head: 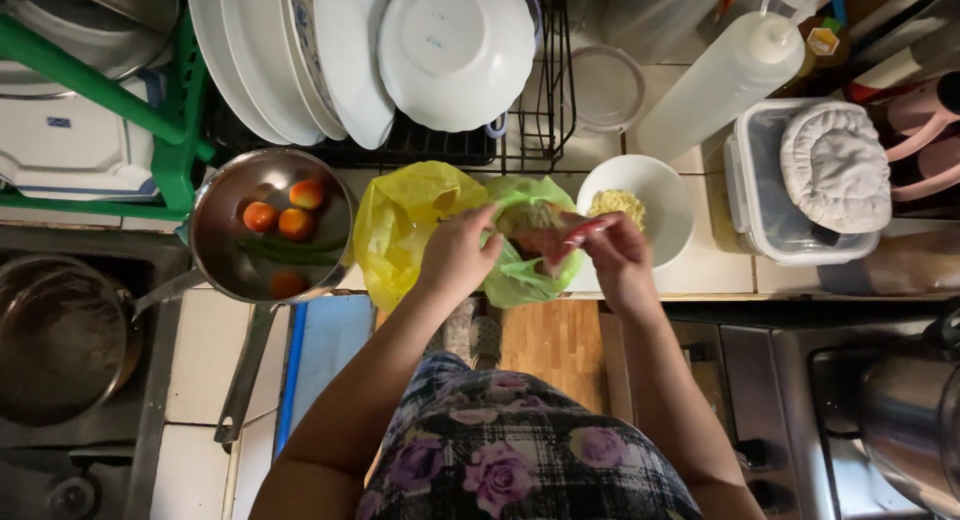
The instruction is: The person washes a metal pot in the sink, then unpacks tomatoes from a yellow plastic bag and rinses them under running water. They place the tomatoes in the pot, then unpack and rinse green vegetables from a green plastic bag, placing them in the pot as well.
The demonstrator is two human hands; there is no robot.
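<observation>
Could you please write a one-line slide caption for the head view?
Both hands, left hand and right hand, open a green bag beside a yellow bag on a tiled counter.

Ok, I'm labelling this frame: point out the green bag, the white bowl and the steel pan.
green bag (pixel 520 275), head view, lower crumpled part.
white bowl (pixel 668 230), head view, bare inner wall.
steel pan (pixel 225 205), head view, bare inner bottom.

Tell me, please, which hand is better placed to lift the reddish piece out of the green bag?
Right, probably. The right hand already pinches the reddish piece at the bag's mouth, while the left hand grips the green bag rim and steadies it beside the yellow bag.
</observation>
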